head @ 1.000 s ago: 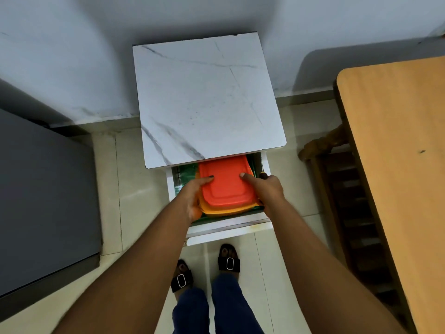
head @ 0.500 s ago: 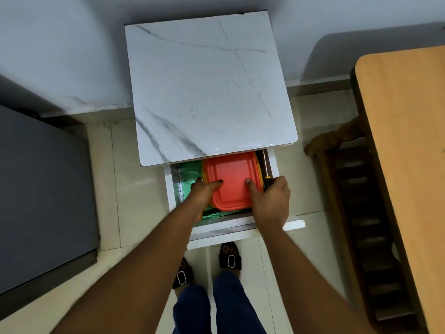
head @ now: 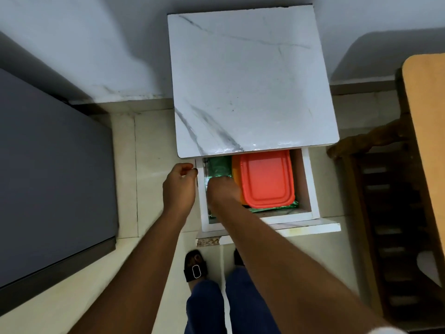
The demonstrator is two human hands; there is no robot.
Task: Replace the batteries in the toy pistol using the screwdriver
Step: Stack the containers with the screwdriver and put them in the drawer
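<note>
An orange box with a red lid (head: 265, 180) lies in the open white drawer (head: 310, 186) of a marble-topped cabinet (head: 250, 80), towards the drawer's right side. My right hand (head: 222, 191) reaches into the drawer just left of the box, over a green liner (head: 219, 166). Its fingers curl downward and hide whatever is under them. My left hand (head: 179, 186) hovers outside the drawer's left wall with its fingers curled in and nothing visible in it. No toy pistol, screwdriver or batteries show.
A dark grey cabinet (head: 48, 179) stands at the left. A wooden table (head: 426, 131) and a dark wooden chair (head: 390, 213) are at the right. My feet in black sandals (head: 195, 266) stand on the pale tiled floor below the drawer.
Both hands have let go of the box, which now sits further right. My right hand crossed to the box's left side. My left hand moved out past the drawer's left wall.
</note>
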